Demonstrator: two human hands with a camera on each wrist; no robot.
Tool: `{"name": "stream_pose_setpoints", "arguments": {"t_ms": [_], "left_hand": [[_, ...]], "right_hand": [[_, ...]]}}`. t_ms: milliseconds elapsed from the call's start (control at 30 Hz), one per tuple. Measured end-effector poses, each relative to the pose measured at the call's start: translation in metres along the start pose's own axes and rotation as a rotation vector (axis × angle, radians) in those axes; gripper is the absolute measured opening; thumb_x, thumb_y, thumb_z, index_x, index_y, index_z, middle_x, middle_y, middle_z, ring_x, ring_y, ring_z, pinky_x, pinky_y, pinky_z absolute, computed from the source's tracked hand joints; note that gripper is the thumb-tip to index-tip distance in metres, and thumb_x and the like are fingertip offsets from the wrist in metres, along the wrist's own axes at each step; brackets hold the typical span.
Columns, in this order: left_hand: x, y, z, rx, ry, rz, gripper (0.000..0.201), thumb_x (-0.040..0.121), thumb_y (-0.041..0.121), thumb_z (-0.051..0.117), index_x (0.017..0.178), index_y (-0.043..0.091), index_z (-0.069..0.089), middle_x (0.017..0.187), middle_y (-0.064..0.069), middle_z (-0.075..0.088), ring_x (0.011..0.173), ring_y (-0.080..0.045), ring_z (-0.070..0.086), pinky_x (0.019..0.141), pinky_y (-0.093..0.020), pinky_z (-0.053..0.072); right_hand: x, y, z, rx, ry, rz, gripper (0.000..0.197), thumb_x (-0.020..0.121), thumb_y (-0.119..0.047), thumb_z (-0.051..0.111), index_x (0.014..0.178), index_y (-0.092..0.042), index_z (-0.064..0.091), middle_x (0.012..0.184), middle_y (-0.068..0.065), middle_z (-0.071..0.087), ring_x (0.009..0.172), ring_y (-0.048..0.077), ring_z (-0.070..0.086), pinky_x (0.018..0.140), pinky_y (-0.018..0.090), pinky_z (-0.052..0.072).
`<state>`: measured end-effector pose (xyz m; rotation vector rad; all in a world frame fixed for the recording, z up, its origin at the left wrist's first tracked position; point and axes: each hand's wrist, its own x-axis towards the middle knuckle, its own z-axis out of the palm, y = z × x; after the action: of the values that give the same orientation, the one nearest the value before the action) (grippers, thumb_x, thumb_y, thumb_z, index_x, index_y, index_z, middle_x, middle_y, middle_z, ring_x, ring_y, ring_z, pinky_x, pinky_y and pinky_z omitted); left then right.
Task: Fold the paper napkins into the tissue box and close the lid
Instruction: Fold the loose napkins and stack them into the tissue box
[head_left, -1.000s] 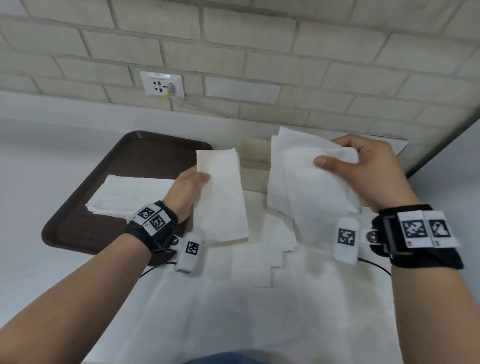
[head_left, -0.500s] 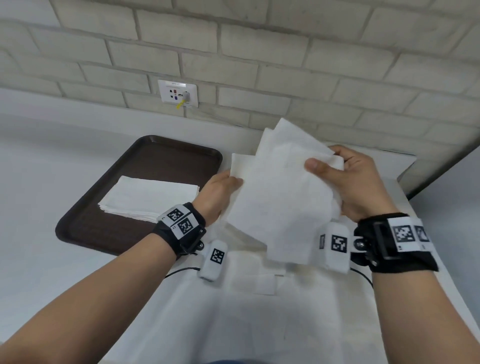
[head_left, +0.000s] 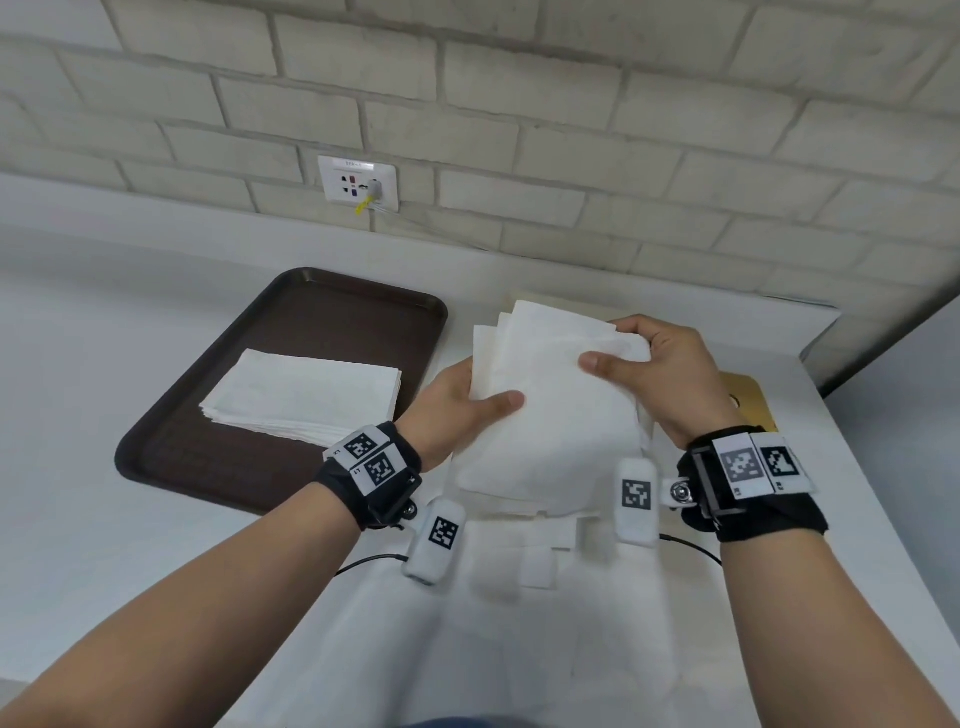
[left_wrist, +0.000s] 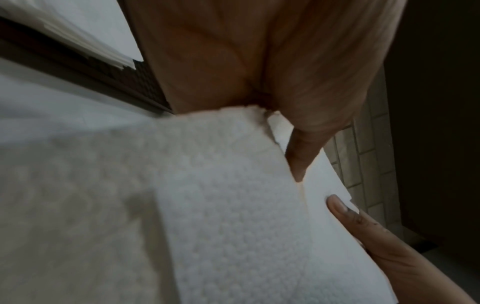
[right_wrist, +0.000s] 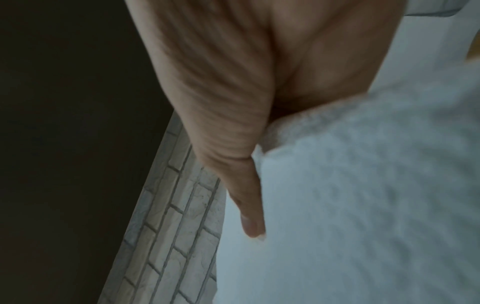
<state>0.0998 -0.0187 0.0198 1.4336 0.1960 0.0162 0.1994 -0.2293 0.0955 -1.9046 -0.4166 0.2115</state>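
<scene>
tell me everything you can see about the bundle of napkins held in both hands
The held napkins are several white paper sheets with a dimpled embossed texture, bunched together with their far edges fanned unevenly. They are raised off the table, tilted toward the wall. The left hand pinches the left edge, thumb on the front, while the right hand grips the upper right part, thumb on the front. The sheets look soft and slightly bowed, not yet neatly folded.
</scene>
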Motion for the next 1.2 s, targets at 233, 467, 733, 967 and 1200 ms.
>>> {"name": "stream_pose_setpoints", "arguments": {"t_ms": [233, 467, 733, 967, 1200], "left_hand": [[0.005, -0.001, 0.002, 0.005, -0.069, 0.004, 0.047, 0.094, 0.009, 0.07, 0.139, 0.01, 0.057, 0.132, -0.009, 0.071, 0.122, -0.031, 0.068, 0.108, -0.056, 0.05], [0.003, -0.001, 0.002, -0.018, -0.079, -0.018, 0.05, 0.091, 0.013, 0.07, 0.139, 0.012, 0.056, 0.133, -0.008, 0.071, 0.123, -0.031, 0.068, 0.109, -0.056, 0.05], [0.002, 0.003, -0.002, -0.076, -0.027, -0.088, 0.038, 0.1, -0.009, 0.047, 0.13, 0.01, 0.06, 0.118, -0.005, 0.077, 0.106, -0.024, 0.074, 0.085, -0.033, 0.061], [0.003, 0.009, 0.002, -0.111, 0.086, -0.08, 0.048, 0.091, -0.018, 0.036, 0.115, 0.012, 0.064, 0.1, -0.001, 0.078, 0.089, -0.018, 0.074, 0.074, -0.029, 0.06], [0.002, 0.017, 0.01, -0.163, 0.145, -0.052, 0.043, 0.091, -0.016, 0.038, 0.12, 0.005, 0.063, 0.108, -0.01, 0.073, 0.097, -0.027, 0.07, 0.085, -0.037, 0.059]], "right_hand": [[-0.004, -0.001, -0.01, 0.064, 0.034, -0.002, 0.023, 0.078, -0.014, 0.088, 0.098, -0.017, 0.075, 0.092, 0.003, 0.079, 0.086, 0.026, 0.077, 0.079, 0.042, 0.064], [-0.004, 0.0, -0.024, 0.045, 0.121, 0.0, 0.021, 0.077, -0.017, 0.089, 0.093, -0.022, 0.077, 0.091, 0.002, 0.079, 0.082, 0.024, 0.074, 0.082, 0.048, 0.063], [-0.01, -0.006, -0.044, -0.004, 0.265, -0.043, 0.014, 0.082, -0.028, 0.085, 0.091, -0.03, 0.074, 0.085, -0.009, 0.076, 0.077, 0.014, 0.071, 0.07, 0.032, 0.061], [-0.038, -0.048, -0.064, 0.367, 0.326, -0.234, 0.012, 0.09, -0.014, 0.077, 0.089, -0.025, 0.071, 0.088, -0.004, 0.075, 0.081, 0.015, 0.07, 0.075, 0.035, 0.06], [-0.057, -0.059, -0.039, 0.708, 0.314, -0.155, 0.009, 0.094, -0.019, 0.069, 0.101, -0.018, 0.063, 0.097, -0.003, 0.075, 0.087, 0.012, 0.07, 0.077, 0.031, 0.06]]}}
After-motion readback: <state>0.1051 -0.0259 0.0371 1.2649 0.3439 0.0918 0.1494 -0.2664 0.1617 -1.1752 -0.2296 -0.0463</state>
